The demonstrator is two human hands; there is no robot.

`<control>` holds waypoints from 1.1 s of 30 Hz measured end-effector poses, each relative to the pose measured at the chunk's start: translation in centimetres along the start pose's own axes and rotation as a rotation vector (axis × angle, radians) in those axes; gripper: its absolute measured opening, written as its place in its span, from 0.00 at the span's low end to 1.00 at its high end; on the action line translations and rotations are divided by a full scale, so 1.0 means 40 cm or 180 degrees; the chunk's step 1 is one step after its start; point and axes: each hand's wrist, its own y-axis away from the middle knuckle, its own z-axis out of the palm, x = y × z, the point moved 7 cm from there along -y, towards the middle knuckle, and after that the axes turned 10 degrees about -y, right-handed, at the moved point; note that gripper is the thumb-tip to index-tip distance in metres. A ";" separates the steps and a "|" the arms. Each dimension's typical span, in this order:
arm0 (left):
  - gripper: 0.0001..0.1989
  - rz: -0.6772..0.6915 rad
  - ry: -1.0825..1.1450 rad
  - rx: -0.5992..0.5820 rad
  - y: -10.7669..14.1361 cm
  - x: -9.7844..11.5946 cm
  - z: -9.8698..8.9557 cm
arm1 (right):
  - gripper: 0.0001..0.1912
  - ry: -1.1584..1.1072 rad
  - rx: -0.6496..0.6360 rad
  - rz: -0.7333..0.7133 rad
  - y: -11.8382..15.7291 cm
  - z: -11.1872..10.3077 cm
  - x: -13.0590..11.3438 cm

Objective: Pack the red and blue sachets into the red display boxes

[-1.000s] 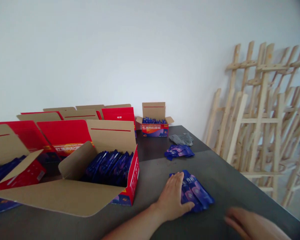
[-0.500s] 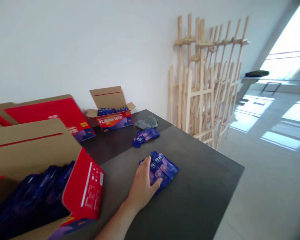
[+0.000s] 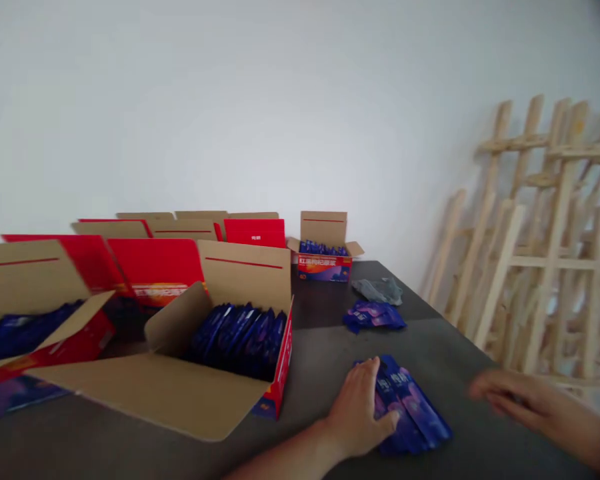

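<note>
While the left hand (image 3: 363,410) lies flat, fingers spread, on a fanned stack of blue sachets (image 3: 405,407) on the dark bench (image 3: 330,353), the right hand (image 3: 540,407) has come back into view, blurred, open and holding nothing, just right of that stack. Half a second ago the view had swung toward the window and only the left hand showed; the stack has not shifted. The left grip pins rather than clasps. Left of the stack stands an open carton (image 3: 220,353) packed with upright sachets; beyond the stack lie a smaller sachet pile (image 3: 375,315) and a grey cloth (image 3: 379,290). Judging by this, the sachets are being held steady while the free hand closes in.
</note>
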 end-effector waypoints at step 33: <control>0.41 0.0511 -0.0262 0.0062 0.007 0.025 0.007 | 0.20 0.1671 -0.0459 0.0470 -0.044 0.221 -0.145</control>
